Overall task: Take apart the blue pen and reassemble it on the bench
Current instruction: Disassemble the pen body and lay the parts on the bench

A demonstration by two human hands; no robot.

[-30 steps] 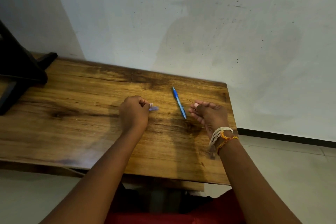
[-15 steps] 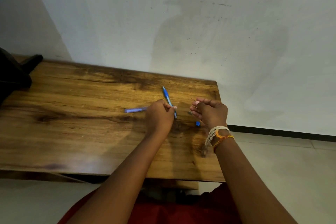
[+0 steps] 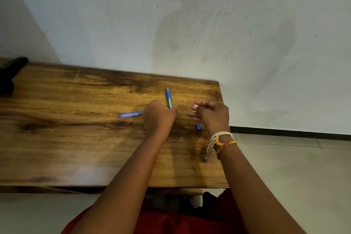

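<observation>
The blue pen barrel (image 3: 168, 98) lies on the wooden bench (image 3: 76, 138), tip pointing away from me. My left hand (image 3: 159, 118) is closed over its near end. A pale blue tube piece (image 3: 131, 114) lies flat just left of that hand. My right hand (image 3: 212, 115) is pinched on a thin pen part whose ends stick out past the fingers; what it is I cannot tell. A small blue cap piece (image 3: 198, 127) rests on the bench below my right hand.
A black object (image 3: 9, 74) sits at the bench's far left corner. A white wall (image 3: 190, 24) rises directly behind the bench. The bench's right edge (image 3: 221, 100) runs close beside my right hand, with tiled floor (image 3: 284, 167) beyond.
My left hand has laid the pale tube piece on the bench and moved right onto the blue barrel. The right hand has stayed put. The view has shifted.
</observation>
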